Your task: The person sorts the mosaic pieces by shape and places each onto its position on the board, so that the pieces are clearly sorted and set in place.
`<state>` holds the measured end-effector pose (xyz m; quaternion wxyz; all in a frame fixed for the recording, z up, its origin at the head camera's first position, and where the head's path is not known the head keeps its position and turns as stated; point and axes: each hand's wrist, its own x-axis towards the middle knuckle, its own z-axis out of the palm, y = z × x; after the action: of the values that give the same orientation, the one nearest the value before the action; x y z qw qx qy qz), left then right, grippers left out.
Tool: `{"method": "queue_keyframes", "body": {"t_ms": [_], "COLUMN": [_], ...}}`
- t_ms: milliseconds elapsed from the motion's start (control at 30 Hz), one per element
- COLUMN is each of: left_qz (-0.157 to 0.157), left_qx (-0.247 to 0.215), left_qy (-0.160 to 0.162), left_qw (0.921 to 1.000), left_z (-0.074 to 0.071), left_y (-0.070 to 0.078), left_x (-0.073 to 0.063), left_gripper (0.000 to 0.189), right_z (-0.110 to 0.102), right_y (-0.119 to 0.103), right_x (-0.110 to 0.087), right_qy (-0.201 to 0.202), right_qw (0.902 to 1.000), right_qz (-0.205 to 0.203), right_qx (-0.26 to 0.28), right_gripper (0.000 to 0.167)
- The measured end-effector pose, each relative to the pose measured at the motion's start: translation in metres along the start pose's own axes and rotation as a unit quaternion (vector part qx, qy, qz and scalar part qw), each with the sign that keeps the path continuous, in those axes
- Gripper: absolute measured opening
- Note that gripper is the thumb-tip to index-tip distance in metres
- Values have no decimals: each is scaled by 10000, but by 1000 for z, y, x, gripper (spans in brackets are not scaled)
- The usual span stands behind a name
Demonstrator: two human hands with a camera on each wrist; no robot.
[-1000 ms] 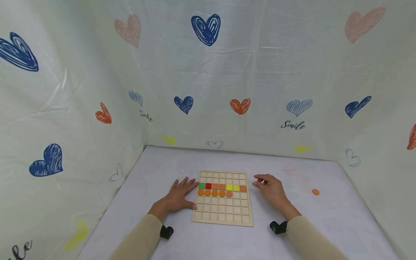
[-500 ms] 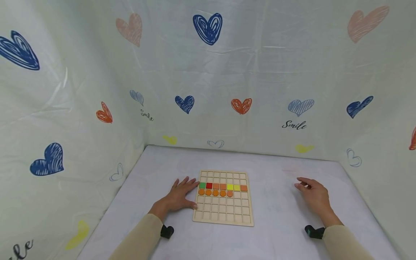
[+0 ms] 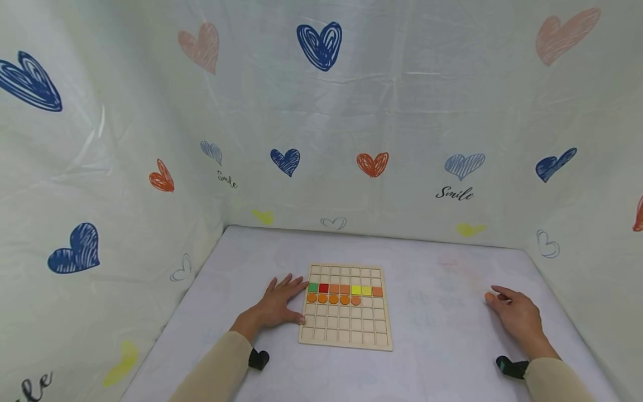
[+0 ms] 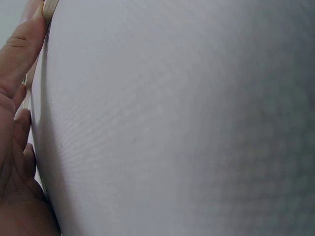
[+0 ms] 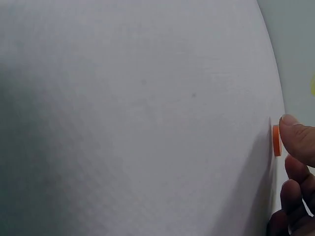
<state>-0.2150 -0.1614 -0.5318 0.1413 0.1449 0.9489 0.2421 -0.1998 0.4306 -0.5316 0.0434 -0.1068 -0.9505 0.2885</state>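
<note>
A light wooden grid board [image 3: 346,335] lies on the table. It carries a row of coloured square tiles [image 3: 345,289] and, below that, several orange discs [image 3: 334,300]. My left hand [image 3: 273,304] rests at the board's left edge with fingers spread. In the left wrist view, its thumb [image 4: 22,49] meets the board's side. Far to the right, my right hand [image 3: 517,318] is over a loose orange disc [image 3: 489,297]. The right wrist view shows this disc [image 5: 276,140] flat at the table surface, right by the thumb [image 5: 298,140]; the index fingertip's contact is hidden.
A white cloth covers the table [image 3: 432,335], which ends at a pale curtain [image 3: 402,111] printed with hearts. Black wrist cameras sit below the left wrist [image 3: 258,359] and the right wrist [image 3: 511,367].
My right hand has moved right, from beside the board to the loose orange disc, where the thumb now partly covers it. The left hand and the board stay put.
</note>
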Motion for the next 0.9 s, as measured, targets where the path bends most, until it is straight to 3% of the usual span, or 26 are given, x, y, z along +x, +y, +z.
{"method": "queue_keyframes", "body": {"t_ms": [600,900], "left_qz": [48,50], "left_qx": [42,24], "left_qy": [6,5], "left_qw": [10000,10000], "left_z": [-1,-1], "left_y": [0,2], "left_x": [0,-1], "left_gripper": [101,100], "right_z": [7,24], "right_y": [6,-13], "right_x": [8,5], "right_qy": [51,-70], "right_qw": [9994,9986], "right_qz": [354,275], "right_qx": [43,447], "right_gripper": [43,51]}}
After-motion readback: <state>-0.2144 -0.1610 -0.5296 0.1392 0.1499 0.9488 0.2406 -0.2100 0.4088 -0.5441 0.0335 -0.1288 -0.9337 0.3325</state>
